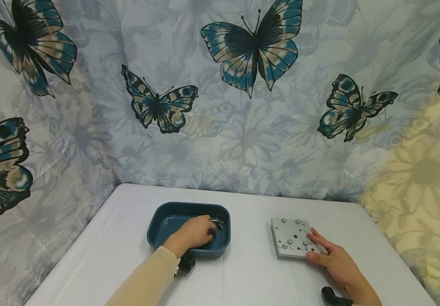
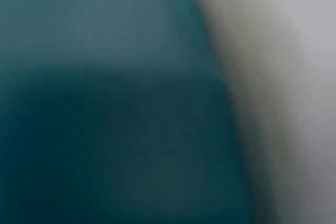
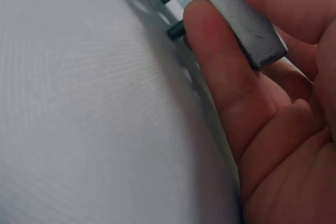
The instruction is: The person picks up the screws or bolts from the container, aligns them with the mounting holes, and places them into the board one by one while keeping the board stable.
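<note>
Right side first: my right grip (image 1: pixel 336 260) has hold of the metal plate (image 1: pixel 285 232) by its right-hand edge, thumb and fingers closed about the near corner. The rest of the plate reaches out leftward from my fingertips, screw heads (image 1: pixel 284 220) dotted across its top. Below, just beyond a digit of that grip, threaded shanks (image 3: pixel 176 31) poke out of the underside.

Over to the left, well apart: my left grip (image 1: pixel 194 233) is down inside the blue tray (image 1: pixel 166 226), fingers bent, with small loose screws (image 1: pixel 218 223) just beyond the fingertips. The left wrist view is a blur, so I can't fairly tell whether those fingers pinch anything.

Handling, then! I judge the plate stiff and fairly weighty for its size, its smooth face a touch slippery, hardly fragile. Best held by its edges, fingers clear of the shanks. The screws look light, hard and apt to roll; a fingertip pinch on each head should suit. The desk (image 1: pixel 246 276) lies beneath both grips.
</note>
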### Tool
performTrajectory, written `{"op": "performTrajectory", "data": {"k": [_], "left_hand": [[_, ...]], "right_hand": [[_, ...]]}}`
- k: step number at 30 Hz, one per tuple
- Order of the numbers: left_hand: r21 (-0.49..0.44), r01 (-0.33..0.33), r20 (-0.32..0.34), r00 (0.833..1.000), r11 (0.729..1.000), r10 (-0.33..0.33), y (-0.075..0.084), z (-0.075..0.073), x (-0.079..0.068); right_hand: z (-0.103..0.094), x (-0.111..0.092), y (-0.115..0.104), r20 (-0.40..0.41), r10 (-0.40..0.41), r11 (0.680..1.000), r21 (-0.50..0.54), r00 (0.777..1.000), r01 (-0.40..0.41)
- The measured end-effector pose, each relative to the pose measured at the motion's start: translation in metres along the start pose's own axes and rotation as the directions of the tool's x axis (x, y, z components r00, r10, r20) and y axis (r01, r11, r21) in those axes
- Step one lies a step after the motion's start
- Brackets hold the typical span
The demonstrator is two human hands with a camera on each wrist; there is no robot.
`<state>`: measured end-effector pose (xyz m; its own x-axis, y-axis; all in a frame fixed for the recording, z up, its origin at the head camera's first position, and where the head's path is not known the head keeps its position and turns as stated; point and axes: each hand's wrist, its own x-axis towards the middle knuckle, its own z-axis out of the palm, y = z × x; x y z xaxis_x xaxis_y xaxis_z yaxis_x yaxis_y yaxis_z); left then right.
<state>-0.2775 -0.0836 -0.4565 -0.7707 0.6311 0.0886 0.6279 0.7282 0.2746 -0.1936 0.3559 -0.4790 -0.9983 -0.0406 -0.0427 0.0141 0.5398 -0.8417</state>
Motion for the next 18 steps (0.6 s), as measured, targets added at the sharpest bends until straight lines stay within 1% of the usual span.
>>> {"op": "performTrajectory", "data": {"k": [2, 5, 8, 10, 13, 15, 18], "left_hand": [[-0.014, 0.008, 0.004, 1.000, 1.000, -0.008, -0.0010, 0.0008, 0.0003], [-0.041, 0.014, -0.007, 1.000, 0.999, -0.015, -0.0023, 0.0046, 0.0013], [-0.072, 0.015, -0.026, 1.000, 0.997, -0.017, -0.0029, 0.0066, 0.0019], [-0.086, 0.019, -0.030, 0.999, 0.996, -0.021, -0.0035, 0.0071, 0.0011], [-0.117, 0.031, -0.051, 0.998, 0.993, -0.037, -0.0045, 0.0054, -0.0010], [-0.138, 0.039, -0.068, 0.996, 0.990, -0.048, -0.0049, 0.0030, -0.0014], [-0.191, 0.035, -0.100, 0.993, 0.981, -0.055, -0.0044, -0.0019, 0.0009]], "right_hand": [[0.0016, 0.0000, 0.0011, -0.005, 0.002, 1.000, -0.017, 1.000, -0.002], [0.0021, -0.0028, 0.0012, -0.017, -0.007, 0.999, -0.036, 1.000, 0.006], [0.0018, -0.0054, 0.0003, -0.022, -0.021, 1.000, -0.021, 1.000, 0.021], [0.0020, -0.0060, 0.0000, -0.015, -0.004, 1.000, 0.001, 1.000, 0.004], [0.0038, -0.0047, 0.0003, 0.000, 0.012, 0.999, 0.042, 1.000, -0.012], [0.0053, -0.0038, -0.0005, 0.000, 0.017, 0.999, 0.038, 1.000, -0.017], [0.0058, -0.0020, -0.0017, -0.011, -0.005, 1.000, 0.014, 1.000, 0.005]]}}
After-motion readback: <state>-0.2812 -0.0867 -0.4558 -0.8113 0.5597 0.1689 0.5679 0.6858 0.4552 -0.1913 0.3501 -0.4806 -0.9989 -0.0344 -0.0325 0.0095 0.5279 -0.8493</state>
